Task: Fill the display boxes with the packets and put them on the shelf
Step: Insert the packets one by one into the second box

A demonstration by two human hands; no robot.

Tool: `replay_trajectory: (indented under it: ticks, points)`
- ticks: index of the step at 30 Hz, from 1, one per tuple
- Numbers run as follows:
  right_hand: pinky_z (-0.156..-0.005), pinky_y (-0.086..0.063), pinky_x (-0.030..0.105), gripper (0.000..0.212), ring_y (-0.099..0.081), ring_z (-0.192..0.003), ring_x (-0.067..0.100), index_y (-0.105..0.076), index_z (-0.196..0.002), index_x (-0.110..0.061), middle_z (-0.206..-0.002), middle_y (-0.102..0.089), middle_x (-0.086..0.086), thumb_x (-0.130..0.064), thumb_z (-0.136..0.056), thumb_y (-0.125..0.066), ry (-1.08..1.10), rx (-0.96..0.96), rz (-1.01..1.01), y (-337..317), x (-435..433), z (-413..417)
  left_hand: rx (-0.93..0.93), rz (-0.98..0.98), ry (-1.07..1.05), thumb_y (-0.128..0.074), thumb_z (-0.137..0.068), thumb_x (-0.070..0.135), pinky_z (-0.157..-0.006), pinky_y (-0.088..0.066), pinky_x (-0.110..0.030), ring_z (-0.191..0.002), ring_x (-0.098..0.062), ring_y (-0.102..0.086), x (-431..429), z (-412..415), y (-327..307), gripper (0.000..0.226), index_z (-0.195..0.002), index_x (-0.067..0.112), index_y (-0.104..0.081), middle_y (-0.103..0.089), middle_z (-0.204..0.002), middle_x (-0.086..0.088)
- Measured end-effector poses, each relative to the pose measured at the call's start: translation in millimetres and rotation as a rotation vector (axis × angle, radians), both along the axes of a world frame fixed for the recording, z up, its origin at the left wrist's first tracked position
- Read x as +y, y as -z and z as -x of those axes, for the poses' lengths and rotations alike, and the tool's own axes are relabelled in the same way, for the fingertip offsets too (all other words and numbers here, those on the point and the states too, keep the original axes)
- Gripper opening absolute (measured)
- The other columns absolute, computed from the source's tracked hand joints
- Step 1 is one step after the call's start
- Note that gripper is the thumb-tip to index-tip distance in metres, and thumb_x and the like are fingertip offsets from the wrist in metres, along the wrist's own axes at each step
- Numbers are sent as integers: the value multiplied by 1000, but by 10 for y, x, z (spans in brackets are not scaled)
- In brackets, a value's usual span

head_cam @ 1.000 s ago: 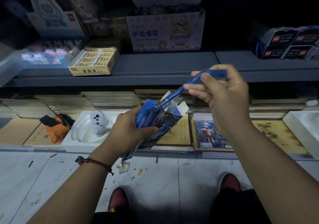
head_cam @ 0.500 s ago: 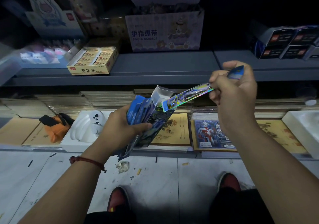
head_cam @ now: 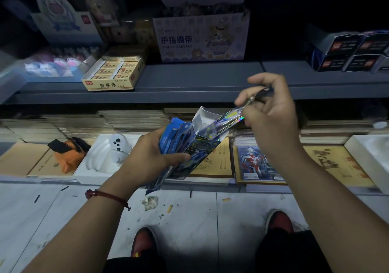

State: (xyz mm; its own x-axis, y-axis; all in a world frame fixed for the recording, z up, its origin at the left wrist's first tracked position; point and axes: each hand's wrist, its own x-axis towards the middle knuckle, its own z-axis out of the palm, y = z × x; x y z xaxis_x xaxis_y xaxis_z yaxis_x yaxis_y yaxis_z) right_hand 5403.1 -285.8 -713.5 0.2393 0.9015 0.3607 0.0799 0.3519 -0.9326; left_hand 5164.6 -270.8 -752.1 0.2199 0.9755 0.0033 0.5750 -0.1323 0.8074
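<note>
Since half a second ago the right hand (head_cam: 271, 114) has dropped lower and nearer the box, and its foil packet (head_cam: 229, 117) now slants down to the left, its lower end reaching the open top of the display box (head_cam: 202, 146). That grip is a pinch, with fingertips and thumb pressed on the packet's upper end. The packet is long, thin and glossy, and it flashes rainbow streaks. The box is slim printed card, dark blue outside and plain white inside, with its top flap standing up. The left hand (head_cam: 147, 159) has its thumb and fingers curled round the box and a fanned sheaf of blue packets (head_cam: 170, 138) held against it, all in the air in front of the grey shelf (head_cam: 189, 77). On that shelf sits a shallow yellow carton (head_cam: 114, 72) packed with rows of small flat packs, and behind it a pale cardboard carton (head_cam: 200, 39) printed "FINGER BANDAGE". Lower down, a white moulded tray (head_cam: 94, 167) cradles a rounded white figure (head_cam: 117, 146).
</note>
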Motion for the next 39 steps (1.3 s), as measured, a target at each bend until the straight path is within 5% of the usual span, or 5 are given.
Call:
replay_trajectory:
  ticks: [4, 9, 19, 30, 39]
  points:
    - [-70, -57, 41, 52, -62, -83, 33, -55, -122, -25, -114, -61, 0, 5, -82, -69, -109, -286, 92, 100, -37, 82, 18, -13, -9, -90, -71, 32, -66, -55, -17, -75, -1, -71, 2, 5, 1, 37, -93, 43, -62, -74, -84, 16]
    - [-81, -59, 43, 48, -65, -106, 14, -57, -114, -34, -121, -60, -2, 0, -83, -72, -56, -323, 104, 137, -20, 113, 12, -37, -10, -89, -72, 27, -57, -44, -6, -70, 8, -64, -16, -2, -46, 37, -87, 41, -59, -68, -74, 29]
    - [-51, -43, 33, 9, -57, -54, 28, -70, -95, -21, -65, -63, 17, -13, -94, -66, 66, -338, 76, 196, 12, 136, 28, -51, -10, -89, -72, 30, -57, -47, -7, -72, 5, -65, 11, 1, -31, 36, -87, 43, -59, -69, -73, 22]
    - [-54, -48, 38, 17, -58, -59, 33, -60, -95, -16, -75, -65, 5, -6, -88, -73, 84, -259, 16, 196, 18, 128, 29, -60, -10, -90, -71, 32, -62, -53, -12, -75, 1, -67, 30, 15, 18, 36, -90, 44, -61, -71, -79, 20]
    - [-58, -40, 9, 10, -58, -60, 2, -77, -81, -17, -77, -68, -12, -10, -88, -72, 3, -545, 18, 275, 8, 179, 5, -61, -12, -90, -71, 30, -59, -49, -8, -74, 1, -68, 27, 5, 16, 37, -91, 43, -61, -71, -79, 18]
